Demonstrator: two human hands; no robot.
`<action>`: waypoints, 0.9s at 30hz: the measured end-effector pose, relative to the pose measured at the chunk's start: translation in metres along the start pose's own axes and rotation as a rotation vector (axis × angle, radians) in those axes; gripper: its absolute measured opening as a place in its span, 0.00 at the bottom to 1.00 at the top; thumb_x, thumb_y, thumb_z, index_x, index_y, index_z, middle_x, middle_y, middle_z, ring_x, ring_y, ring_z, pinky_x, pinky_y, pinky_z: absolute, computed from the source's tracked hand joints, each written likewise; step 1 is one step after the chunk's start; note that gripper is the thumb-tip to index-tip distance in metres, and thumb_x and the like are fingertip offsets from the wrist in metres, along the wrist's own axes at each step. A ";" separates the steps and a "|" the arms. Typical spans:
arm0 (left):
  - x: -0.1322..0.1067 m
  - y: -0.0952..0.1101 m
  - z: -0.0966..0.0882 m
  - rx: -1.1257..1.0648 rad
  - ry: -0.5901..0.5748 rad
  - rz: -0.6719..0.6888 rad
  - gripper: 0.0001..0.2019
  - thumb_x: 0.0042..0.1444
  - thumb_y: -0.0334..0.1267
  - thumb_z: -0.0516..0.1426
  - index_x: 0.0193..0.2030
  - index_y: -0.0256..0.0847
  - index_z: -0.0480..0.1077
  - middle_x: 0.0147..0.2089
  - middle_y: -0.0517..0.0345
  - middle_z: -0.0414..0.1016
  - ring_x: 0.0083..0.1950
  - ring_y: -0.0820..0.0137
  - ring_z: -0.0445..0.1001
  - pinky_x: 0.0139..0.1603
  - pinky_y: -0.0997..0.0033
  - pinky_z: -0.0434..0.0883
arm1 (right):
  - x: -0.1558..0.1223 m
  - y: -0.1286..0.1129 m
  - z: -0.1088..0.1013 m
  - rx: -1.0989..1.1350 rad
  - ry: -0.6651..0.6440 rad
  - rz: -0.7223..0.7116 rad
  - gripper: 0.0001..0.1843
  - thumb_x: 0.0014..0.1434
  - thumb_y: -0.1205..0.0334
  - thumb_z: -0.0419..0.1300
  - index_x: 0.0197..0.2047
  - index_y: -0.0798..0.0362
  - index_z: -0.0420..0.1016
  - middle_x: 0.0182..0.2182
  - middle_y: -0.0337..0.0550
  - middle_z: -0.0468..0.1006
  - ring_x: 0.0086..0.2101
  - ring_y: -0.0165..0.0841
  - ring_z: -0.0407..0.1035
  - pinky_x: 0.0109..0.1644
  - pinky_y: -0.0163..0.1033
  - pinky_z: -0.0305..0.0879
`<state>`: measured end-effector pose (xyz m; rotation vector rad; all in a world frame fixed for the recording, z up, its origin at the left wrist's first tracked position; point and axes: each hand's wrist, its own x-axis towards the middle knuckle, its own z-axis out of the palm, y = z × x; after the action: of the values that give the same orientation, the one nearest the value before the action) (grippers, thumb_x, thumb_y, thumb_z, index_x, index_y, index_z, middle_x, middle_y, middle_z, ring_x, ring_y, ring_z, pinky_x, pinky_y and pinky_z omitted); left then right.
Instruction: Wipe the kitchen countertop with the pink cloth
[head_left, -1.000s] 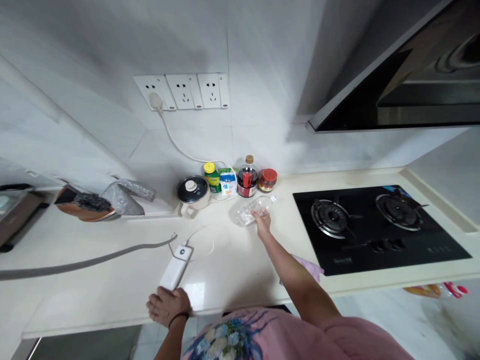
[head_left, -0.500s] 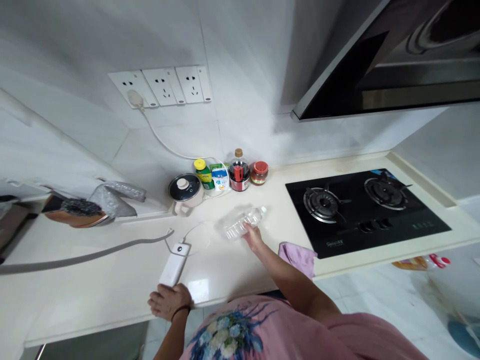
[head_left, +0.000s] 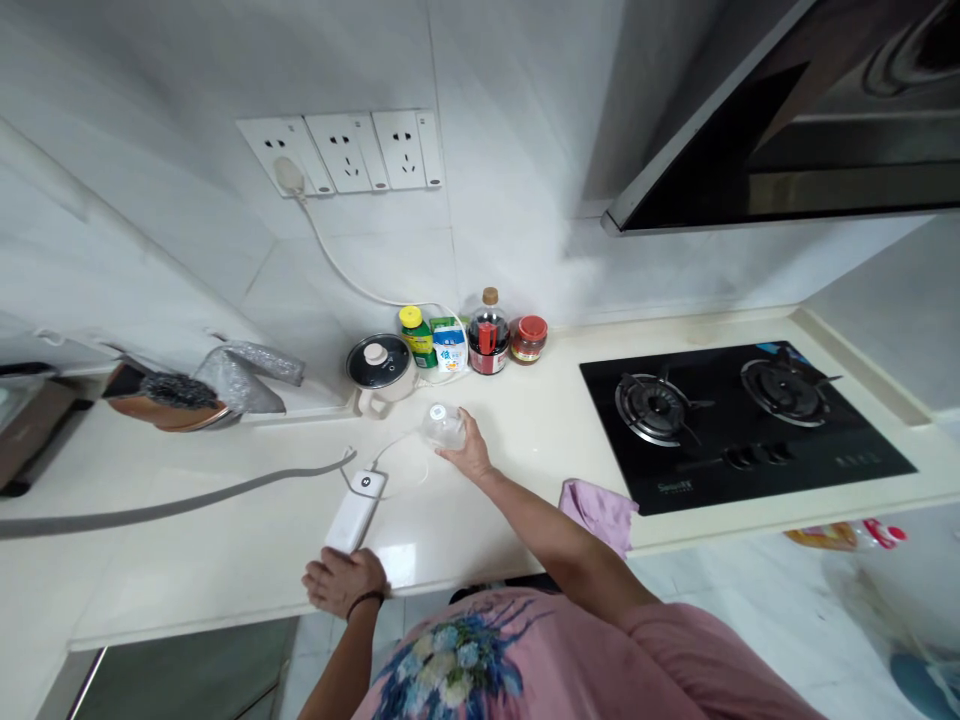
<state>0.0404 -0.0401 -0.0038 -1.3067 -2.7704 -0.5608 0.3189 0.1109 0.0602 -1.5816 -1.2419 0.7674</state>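
A clear plastic bottle [head_left: 444, 428] stands upright, or nearly so, on the white counter, its white cap [head_left: 437, 411] facing up toward me. My right hand [head_left: 471, 450] is wrapped round its right side. My left hand [head_left: 345, 580] lies flat at the counter's front edge with its fingers out, at the lower end of a white power bank [head_left: 354, 515]. Whether it touches the power bank is hard to tell. A thin white cable runs from the power bank's top and passes near the bottle's base.
Behind the bottle stand a small electric pot [head_left: 382, 375], a yellow-capped green bottle [head_left: 418, 337], a white packet [head_left: 450, 350], a dark sauce bottle [head_left: 488, 335] and a red-lidded jar [head_left: 529, 340]. A pink cloth [head_left: 598, 512] lies beside the gas hob [head_left: 720, 480]. A grey strap [head_left: 187, 504] crosses the left counter.
The bottle has gone from lying tilted to standing with its cap up, and my right hand has shifted left with it. My left hand stays at the counter's edge. The view has shifted slightly.
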 end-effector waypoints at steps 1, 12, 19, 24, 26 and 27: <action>0.000 0.000 0.000 -0.003 0.003 0.001 0.32 0.61 0.41 0.52 0.73 0.36 0.61 0.71 0.29 0.63 0.77 0.39 0.55 0.70 0.30 0.59 | -0.008 0.009 -0.013 -0.046 -0.013 -0.047 0.59 0.43 0.53 0.80 0.74 0.49 0.60 0.69 0.55 0.70 0.68 0.50 0.65 0.74 0.56 0.62; 0.001 0.001 -0.004 0.003 -0.046 -0.017 0.32 0.62 0.42 0.52 0.73 0.36 0.61 0.71 0.30 0.63 0.77 0.40 0.54 0.70 0.32 0.59 | -0.212 0.177 -0.235 -0.891 0.062 0.173 0.36 0.72 0.48 0.45 0.79 0.46 0.62 0.78 0.51 0.59 0.77 0.57 0.46 0.76 0.68 0.50; 0.001 0.006 -0.008 0.036 -0.056 -0.023 0.34 0.61 0.40 0.52 0.75 0.36 0.60 0.71 0.30 0.64 0.77 0.40 0.55 0.70 0.31 0.60 | -0.052 0.140 -0.177 -1.032 -0.216 0.271 0.37 0.73 0.52 0.42 0.83 0.40 0.48 0.83 0.42 0.41 0.79 0.51 0.35 0.80 0.66 0.32; 0.000 0.007 -0.008 0.056 -0.039 -0.004 0.32 0.63 0.41 0.51 0.73 0.32 0.62 0.71 0.29 0.64 0.77 0.41 0.57 0.71 0.33 0.61 | 0.091 0.113 -0.157 -0.937 -0.345 0.289 0.36 0.76 0.51 0.40 0.84 0.40 0.44 0.83 0.41 0.34 0.80 0.48 0.27 0.80 0.64 0.26; 0.000 0.008 -0.008 0.064 -0.022 -0.002 0.31 0.64 0.42 0.50 0.73 0.32 0.63 0.71 0.28 0.64 0.78 0.41 0.57 0.72 0.34 0.61 | 0.127 0.103 -0.144 -0.900 -0.326 0.349 0.37 0.76 0.51 0.39 0.84 0.41 0.42 0.83 0.42 0.31 0.80 0.49 0.25 0.80 0.65 0.25; 0.000 0.008 -0.009 0.065 -0.018 -0.002 0.31 0.65 0.42 0.49 0.73 0.31 0.63 0.71 0.27 0.64 0.78 0.41 0.57 0.72 0.33 0.61 | 0.138 0.099 -0.135 -0.885 -0.301 0.381 0.37 0.76 0.51 0.39 0.84 0.42 0.40 0.83 0.43 0.29 0.80 0.50 0.24 0.80 0.66 0.24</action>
<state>0.0451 -0.0380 0.0068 -1.3025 -2.7794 -0.4570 0.5140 0.1995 0.0262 -2.5430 -1.6471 0.7466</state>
